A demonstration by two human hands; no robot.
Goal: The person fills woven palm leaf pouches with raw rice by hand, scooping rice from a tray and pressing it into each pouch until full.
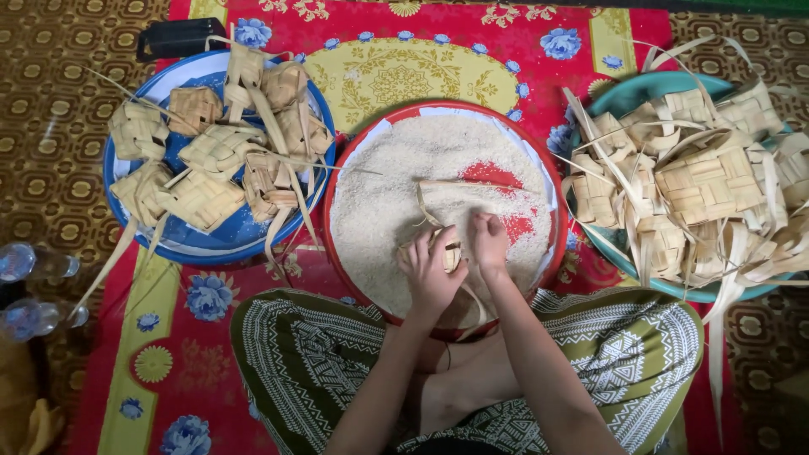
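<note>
A round red tray [556, 202] full of white rice [396, 185] lies in front of my crossed legs. My left hand [428, 271] grips a small woven palm-leaf pouch [452, 253] over the near part of the rice, its loose leaf strips [430, 211] trailing up over the grains. My right hand [490, 244] is beside it, fingers bunched and pressed down at the pouch's opening, seemingly pinching rice.
A blue plate [211, 244] at the left carries several woven pouches [202, 198]. A teal basin [640, 88] at the right is heaped with more pouches [708, 177] and long strips. Plastic bottles [34, 263] lie at the far left on a red patterned mat [548, 42].
</note>
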